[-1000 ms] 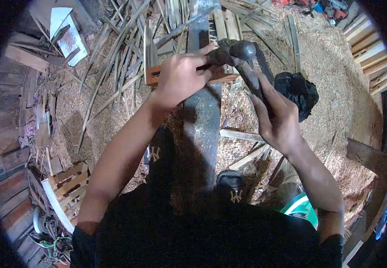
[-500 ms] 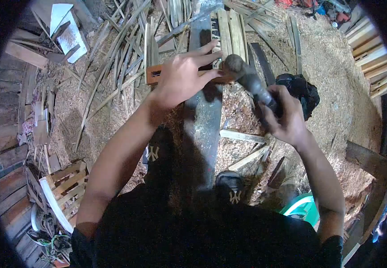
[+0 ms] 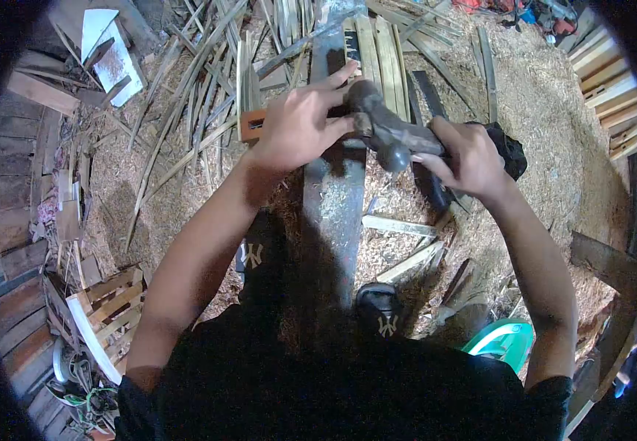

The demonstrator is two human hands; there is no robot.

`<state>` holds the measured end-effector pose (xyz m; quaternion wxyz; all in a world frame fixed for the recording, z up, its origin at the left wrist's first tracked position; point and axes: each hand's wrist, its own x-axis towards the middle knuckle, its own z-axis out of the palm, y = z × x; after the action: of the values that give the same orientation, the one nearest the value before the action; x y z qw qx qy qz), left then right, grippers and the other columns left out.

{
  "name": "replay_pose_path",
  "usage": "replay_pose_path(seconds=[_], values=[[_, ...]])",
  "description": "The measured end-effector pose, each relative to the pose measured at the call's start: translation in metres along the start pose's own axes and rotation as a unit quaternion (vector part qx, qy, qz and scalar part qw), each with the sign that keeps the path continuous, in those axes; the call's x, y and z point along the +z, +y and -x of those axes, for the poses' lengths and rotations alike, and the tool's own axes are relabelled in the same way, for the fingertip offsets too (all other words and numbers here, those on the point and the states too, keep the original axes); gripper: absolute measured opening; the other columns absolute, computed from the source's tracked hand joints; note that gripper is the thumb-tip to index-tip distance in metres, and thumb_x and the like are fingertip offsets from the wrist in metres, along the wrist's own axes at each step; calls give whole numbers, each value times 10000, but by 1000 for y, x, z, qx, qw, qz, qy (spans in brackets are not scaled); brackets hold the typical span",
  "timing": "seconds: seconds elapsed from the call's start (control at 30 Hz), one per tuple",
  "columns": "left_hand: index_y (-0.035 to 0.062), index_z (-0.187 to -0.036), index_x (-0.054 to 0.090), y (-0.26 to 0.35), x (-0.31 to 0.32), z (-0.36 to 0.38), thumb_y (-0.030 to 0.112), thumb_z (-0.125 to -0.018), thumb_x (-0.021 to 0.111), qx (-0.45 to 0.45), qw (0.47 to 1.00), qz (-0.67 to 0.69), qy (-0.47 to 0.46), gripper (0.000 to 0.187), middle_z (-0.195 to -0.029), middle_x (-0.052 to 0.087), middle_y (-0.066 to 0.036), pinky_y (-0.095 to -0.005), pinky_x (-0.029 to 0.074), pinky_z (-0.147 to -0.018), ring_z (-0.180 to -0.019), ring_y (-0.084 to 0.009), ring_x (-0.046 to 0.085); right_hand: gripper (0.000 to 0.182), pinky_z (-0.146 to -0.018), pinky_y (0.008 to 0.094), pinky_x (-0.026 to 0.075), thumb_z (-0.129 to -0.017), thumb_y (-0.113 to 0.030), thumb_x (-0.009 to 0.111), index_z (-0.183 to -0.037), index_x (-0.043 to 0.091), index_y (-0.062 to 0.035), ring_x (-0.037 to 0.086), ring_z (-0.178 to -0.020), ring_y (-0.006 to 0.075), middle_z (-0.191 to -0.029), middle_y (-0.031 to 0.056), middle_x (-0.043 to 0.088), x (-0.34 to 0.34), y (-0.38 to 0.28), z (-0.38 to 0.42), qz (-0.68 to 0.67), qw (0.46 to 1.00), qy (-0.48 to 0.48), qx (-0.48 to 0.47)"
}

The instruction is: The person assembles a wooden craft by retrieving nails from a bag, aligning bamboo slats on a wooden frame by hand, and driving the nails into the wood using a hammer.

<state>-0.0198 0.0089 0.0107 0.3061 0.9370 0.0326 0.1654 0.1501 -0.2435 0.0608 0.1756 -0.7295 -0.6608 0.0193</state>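
My right hand (image 3: pixel 469 158) is closed around the handle of a dark hammer (image 3: pixel 396 136), whose head lies close beside my left fingertips. My left hand (image 3: pixel 304 125) rests over a reddish-brown wooden piece (image 3: pixel 251 125) with a slot in it; its fingers are spread towards the hammer, and whatever the fingertips touch is hidden behind the hammer head. Below both hands runs a long grey plank (image 3: pixel 335 213). Pale wooden slats (image 3: pixel 384 51) stretch away beyond the fingers, with a dark marked strip (image 3: pixel 352 45) at their left side.
Thin wood strips (image 3: pixel 186 95) lie heaped at the upper left. A black bag (image 3: pixel 508 151) sits right of my right hand. Lower right is a green plastic item (image 3: pixel 517 345); loose offcuts (image 3: pixel 399 225) lie on the sawdust floor. Slatted wood (image 3: pixel 612 95) stands at the right.
The hammer has swung left and its head has turned, now nearer my left fingertips. My right hand has shifted slightly up with it. My left hand has hardly moved.
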Motion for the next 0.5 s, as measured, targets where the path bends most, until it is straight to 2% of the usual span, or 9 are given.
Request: replay_pose_path(seconds=[0.1, 0.17, 0.23, 0.27, 0.3, 0.37, 0.4, 0.47, 0.5], values=[[138, -1384, 690, -5, 3, 3, 257, -909, 759, 49, 997, 44, 42, 494, -1574, 557, -15, -447, 597, -951, -1100, -355, 736, 503, -567, 458, 541, -954, -514, 739, -983, 616, -27, 680, -606, 363, -726, 157, 664, -9, 10, 0, 12, 997, -1, -73], [129, -1366, 700, -2, 2, 3, 253, -890, 782, 24, 999, 29, 25, 498, -1572, 558, -10, -450, 592, -944, -1114, -347, 731, 498, -571, 459, 541, -945, -499, 751, -998, 620, -22, 684, -620, 364, -740, 159, 669, -8, 6, -1, 11, 998, -11, -58], [123, -1369, 697, -2, 2, 0, 252, -884, 789, 26, 999, 16, 15, 510, -1568, 562, -11, -451, 591, -944, -1115, -343, 732, 505, -574, 461, 541, -931, -505, 761, -993, 615, -26, 686, -626, 358, -748, 147, 671, -4, 4, -2, 21, 999, 24, -7], [116, -1372, 694, -3, 2, -2, 251, -877, 796, 26, 1000, -1, 8, 522, -1565, 566, -13, -453, 589, -944, -1117, -339, 733, 509, -579, 459, 552, -935, -513, 753, -999, 619, -26, 691, -630, 359, -752, 144, 675, -6, 6, 0, 13, 1000, 2, -4], [116, -1372, 694, -3, 2, 0, 251, -877, 796, 25, 1000, -2, 9, 522, -1565, 566, -13, -453, 589, -944, -1117, -339, 733, 509, -579, 459, 552, -935, -513, 753, -999, 619, -26, 691, -630, 359, -752, 144, 675, -8, 9, 0, 13, 1000, 3, -5], [159, -1351, 718, -1, 2, 4, 278, -884, 799, 28, 998, 40, 33, 488, -1543, 586, -18, -454, 597, -919, -1075, -339, 747, 508, -575, 461, 557, -954, -520, 733, -986, 615, -27, 691, -619, 363, -745, 151, 680, -11, 13, 2, 3, 997, -20, -79], [159, -1351, 718, -1, 1, 2, 278, -884, 799, 30, 998, 39, 33, 488, -1543, 586, -18, -454, 597, -919, -1075, -339, 747, 509, -570, 455, 556, -956, -523, 728, -977, 611, -27, 694, -623, 355, -742, 151, 675, -11, 9, 0, 27, 997, -21, -73], [189, -1321, 743, 3, 4, -1, 292, -893, 797, -78, 995, 62, -3, 444, -1523, 607, -14, -444, 609, -874, -1007, -331, 765, 509, -566, 452, 552, -949, -521, 738, -977, 611, -29, 696, -624, 347, -741, 145, 670, -2, 7, 0, 30, 999, 16, -42], [189, -1321, 743, 2, 5, -1, 292, -893, 797, -77, 995, 63, -3, 444, -1523, 607, -14, -444, 609, -874, -1007, -331, 765, 509, -561, 450, 548, -942, -519, 748, -976, 610, -30, 698, -625, 339, -741, 138, 665, 1, 7, 1, 34, 998, 54, -13]])
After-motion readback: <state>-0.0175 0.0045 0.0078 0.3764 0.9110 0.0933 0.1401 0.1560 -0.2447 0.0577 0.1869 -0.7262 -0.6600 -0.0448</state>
